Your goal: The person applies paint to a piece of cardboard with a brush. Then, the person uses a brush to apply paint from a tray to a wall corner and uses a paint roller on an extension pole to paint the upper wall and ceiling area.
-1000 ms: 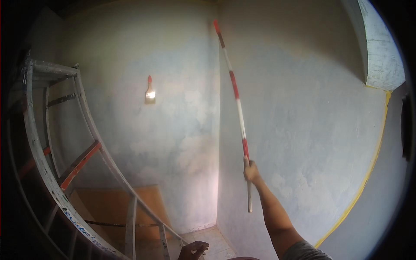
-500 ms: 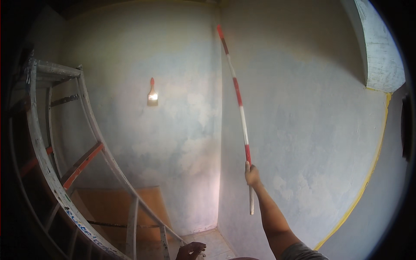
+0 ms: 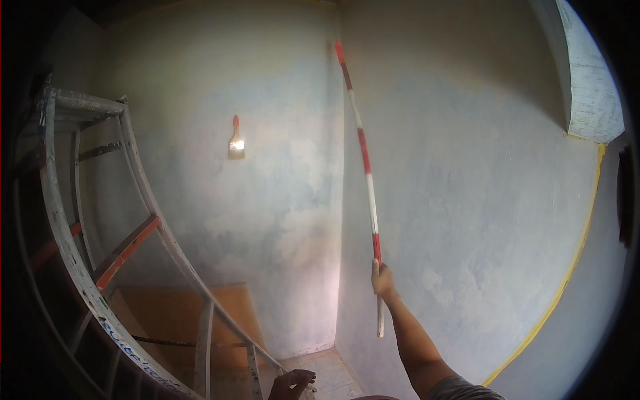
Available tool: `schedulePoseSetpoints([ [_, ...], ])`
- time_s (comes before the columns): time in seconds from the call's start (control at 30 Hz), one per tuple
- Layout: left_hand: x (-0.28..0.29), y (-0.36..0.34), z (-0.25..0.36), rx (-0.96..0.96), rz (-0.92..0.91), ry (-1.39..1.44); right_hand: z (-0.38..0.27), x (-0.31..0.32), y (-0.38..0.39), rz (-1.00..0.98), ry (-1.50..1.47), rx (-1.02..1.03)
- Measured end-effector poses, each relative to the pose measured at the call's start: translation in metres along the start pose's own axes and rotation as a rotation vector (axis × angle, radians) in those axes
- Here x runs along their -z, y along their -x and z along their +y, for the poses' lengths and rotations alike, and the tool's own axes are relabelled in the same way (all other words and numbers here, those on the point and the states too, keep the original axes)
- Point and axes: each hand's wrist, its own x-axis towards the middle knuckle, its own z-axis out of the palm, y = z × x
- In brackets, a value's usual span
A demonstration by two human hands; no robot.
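My right hand [image 3: 383, 280] is closed around a long pole [image 3: 372, 203] with red and white bands, near its lower end. The pole slants up and slightly left, and its red tip is by the corner where two patchy pale walls meet; whether it touches the wall I cannot tell. Low in the view, my left hand [image 3: 292, 385] is in shadow with its fingers curled together; what they hold, if anything, is hidden. A paintbrush [image 3: 237, 140] with a red handle and pale bristles shows against the left wall, bristles down.
A paint-spattered stepladder [image 3: 143, 180] with red-orange rungs stands close on the left. Behind it, a brown board [image 3: 230, 313] leans at the wall's foot. Pale floor tiles [image 3: 327, 367] lie below the corner. Yellow tape [image 3: 577, 253] runs down the right wall's edge, below a pale block-like projection [image 3: 593, 100].
My right hand and the lower end of the pole have shifted slightly left and down. The pole stands a little more upright. My left hand has risen slightly.
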Motion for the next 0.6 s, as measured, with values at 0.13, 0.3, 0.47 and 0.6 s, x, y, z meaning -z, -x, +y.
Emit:
schedulePoseSetpoints([
  [0.13,0.006,0.005,0.0,0.126,0.035,-0.047,-0.039,0.002,-0.013,-0.009,0.002,0.009],
  [0.3,0.002,0.007,0.006,0.041,0.043,-0.041,-0.028,0.002,0.001,-0.014,0.008,0.006],
  [0.47,0.004,0.01,-0.006,0.137,0.082,0.056,-0.06,0.006,-0.033,0.025,0.029,0.066],
  [0.6,0.007,0.008,0.001,0.05,0.067,-0.009,-0.091,0.011,-0.041,-0.113,-0.116,-0.136],
])
